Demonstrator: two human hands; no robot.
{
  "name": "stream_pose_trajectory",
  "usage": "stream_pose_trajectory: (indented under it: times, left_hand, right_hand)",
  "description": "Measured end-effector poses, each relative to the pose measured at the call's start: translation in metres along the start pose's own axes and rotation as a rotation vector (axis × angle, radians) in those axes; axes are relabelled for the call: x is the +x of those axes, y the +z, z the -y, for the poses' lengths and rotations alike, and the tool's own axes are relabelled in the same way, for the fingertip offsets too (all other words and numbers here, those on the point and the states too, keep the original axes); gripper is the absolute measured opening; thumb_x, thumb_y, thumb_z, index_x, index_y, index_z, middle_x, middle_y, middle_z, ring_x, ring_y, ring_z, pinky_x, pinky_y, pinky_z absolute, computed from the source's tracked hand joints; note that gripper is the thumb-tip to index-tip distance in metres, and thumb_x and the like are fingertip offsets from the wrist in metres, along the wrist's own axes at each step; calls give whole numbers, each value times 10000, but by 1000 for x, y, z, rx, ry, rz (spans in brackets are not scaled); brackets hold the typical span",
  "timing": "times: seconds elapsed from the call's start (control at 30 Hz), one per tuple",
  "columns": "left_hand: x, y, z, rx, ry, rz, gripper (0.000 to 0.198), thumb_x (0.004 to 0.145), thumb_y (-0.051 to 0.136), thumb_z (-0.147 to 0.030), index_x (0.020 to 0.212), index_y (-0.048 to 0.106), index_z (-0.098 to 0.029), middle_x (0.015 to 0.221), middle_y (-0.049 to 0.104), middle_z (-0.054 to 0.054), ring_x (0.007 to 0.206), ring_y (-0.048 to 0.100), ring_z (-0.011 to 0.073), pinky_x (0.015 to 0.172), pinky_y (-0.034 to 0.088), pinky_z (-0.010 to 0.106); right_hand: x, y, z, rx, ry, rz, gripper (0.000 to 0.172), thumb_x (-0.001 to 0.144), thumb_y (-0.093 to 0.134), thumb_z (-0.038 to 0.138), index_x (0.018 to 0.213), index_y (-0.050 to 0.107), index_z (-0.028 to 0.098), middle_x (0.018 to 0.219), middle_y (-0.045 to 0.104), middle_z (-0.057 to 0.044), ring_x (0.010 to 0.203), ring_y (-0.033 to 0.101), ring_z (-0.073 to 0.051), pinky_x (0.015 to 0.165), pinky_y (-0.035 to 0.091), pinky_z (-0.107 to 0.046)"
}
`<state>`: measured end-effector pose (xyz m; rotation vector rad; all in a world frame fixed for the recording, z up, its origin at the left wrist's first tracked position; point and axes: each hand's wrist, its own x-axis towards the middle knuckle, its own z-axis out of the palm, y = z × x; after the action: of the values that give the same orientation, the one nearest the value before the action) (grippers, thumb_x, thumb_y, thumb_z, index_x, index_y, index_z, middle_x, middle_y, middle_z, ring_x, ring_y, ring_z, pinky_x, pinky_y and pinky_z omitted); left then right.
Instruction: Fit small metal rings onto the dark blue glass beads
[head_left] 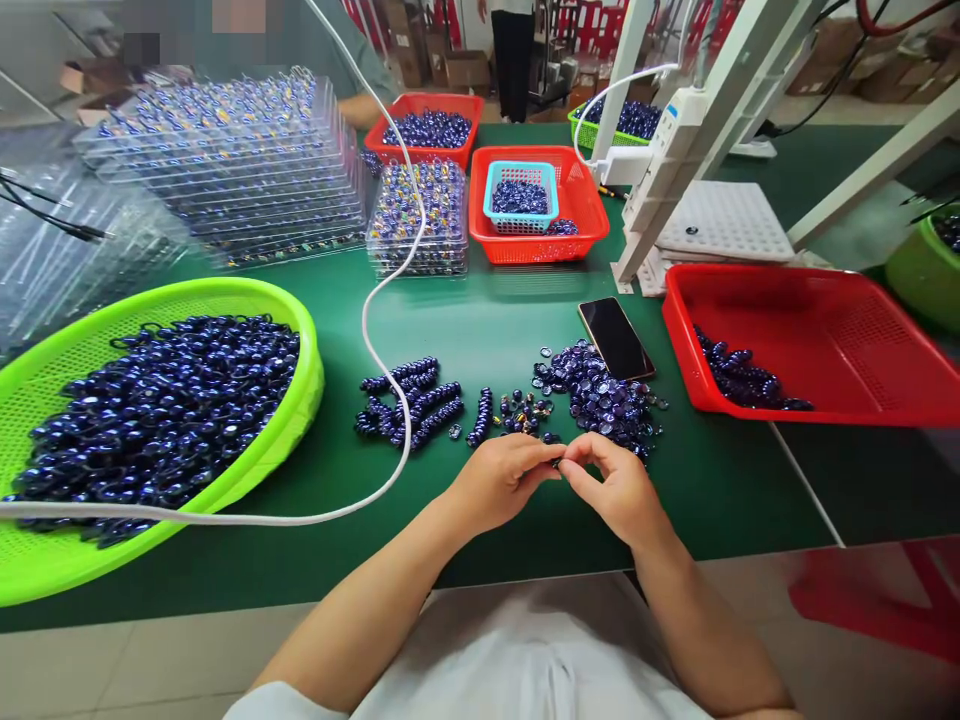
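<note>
My left hand point(504, 482) and my right hand point(611, 485) meet over the near part of the table, thumbs and fingertips pinched together. Between them is a small dark piece, mostly hidden by the fingers; its kind I cannot make out. Just beyond the hands lies a pile of shiny dark-blue round caps point(604, 390). Left of that pile are small blue and gold parts point(527, 412). Farther left, short stacked rows of dark-blue pieces point(420, 400) lie side by side, with one separate row point(482, 417) nearer my left hand.
A green basket point(311, 370) heaped with blue pieces stands left. A white cable point(367, 310) crosses the table. A phone point(616, 338) touches the cap pile. Red trays point(862, 340) stand right and behind. Stacked clear trays point(345, 190) fill the back left, near another person. A white post point(660, 180) rises right.
</note>
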<state>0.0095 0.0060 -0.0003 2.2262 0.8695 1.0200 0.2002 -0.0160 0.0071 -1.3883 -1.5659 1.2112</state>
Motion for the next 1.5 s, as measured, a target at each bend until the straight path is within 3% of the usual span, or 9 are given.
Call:
stream_pose_trajectory:
  times: [0.23, 0.37, 0.43, 0.63, 0.73, 0.9, 1.23, 1.5]
  left_hand:
    - [-2, 4, -2, -17, 12, -16, 299, 941, 513, -144, 1195, 665, -191, 857, 725, 89, 733, 666, 154, 664, 551, 272]
    - [-2, 6, -7, -93, -51, -35, 323, 936, 514, -142, 1209, 667, -222, 869, 713, 76, 737, 650, 146, 669, 539, 271]
    - [-1, 5, -11, -190, -157, -37, 294, 919, 550, -159, 1169, 697, -208, 893, 714, 84, 768, 655, 155, 694, 539, 281]
    - [8, 3, -20, -758, -711, -157, 245, 798, 728, -272, 1000, 735, -132, 755, 723, 52, 705, 679, 170, 701, 570, 308]
    - [12, 1, -20, -906, -809, -198, 240, 744, 777, -281, 917, 742, -119, 705, 721, 36, 658, 674, 150, 698, 571, 299]
    - [13, 0, -20, -947, -847, -229, 257, 705, 802, -290, 885, 746, -115, 690, 722, 37, 635, 667, 147, 668, 566, 294]
    - [13, -2, -19, -856, -827, -262, 159, 672, 766, -256, 763, 722, -133, 632, 667, 6, 526, 539, 85, 506, 429, 200]
    - [14, 3, -22, -880, -851, -263, 137, 658, 760, -218, 756, 718, -132, 641, 672, 1, 544, 556, 88, 536, 448, 204]
  right_hand:
    - [4, 2, -4, 168, 101, 48, 183, 856, 622, 348, 774, 531, 213, 700, 605, 15, 658, 590, -142, 625, 480, -258]
    - [5, 1, -1, 171, 80, 52, 190, 857, 626, 361, 776, 540, 211, 714, 612, 7, 665, 584, -147, 630, 481, -269]
    - [5, 1, 1, 120, 46, 19, 182, 863, 624, 345, 762, 555, 210, 707, 607, 9, 674, 581, -149, 651, 480, -273]
    - [1, 0, 3, 157, -20, -28, 172, 883, 627, 381, 829, 616, 218, 759, 640, 4, 717, 609, -151, 693, 500, -267]
    - [-1, 0, -2, 215, -34, -13, 187, 871, 652, 400, 933, 657, 223, 865, 683, -19, 798, 645, -168, 753, 528, -287]
    - [-3, 1, -3, 117, -96, -73, 153, 868, 665, 364, 949, 676, 235, 900, 687, -29, 835, 641, -181, 790, 531, -308]
    - [-6, -1, 1, 3, -202, -35, 115, 870, 652, 274, 983, 643, 256, 896, 674, -18, 829, 640, -181, 802, 525, -324]
    - [-4, 9, 0, -221, -502, -165, 161, 859, 620, 140, 960, 624, 266, 878, 663, -35, 848, 643, -198, 766, 529, -353]
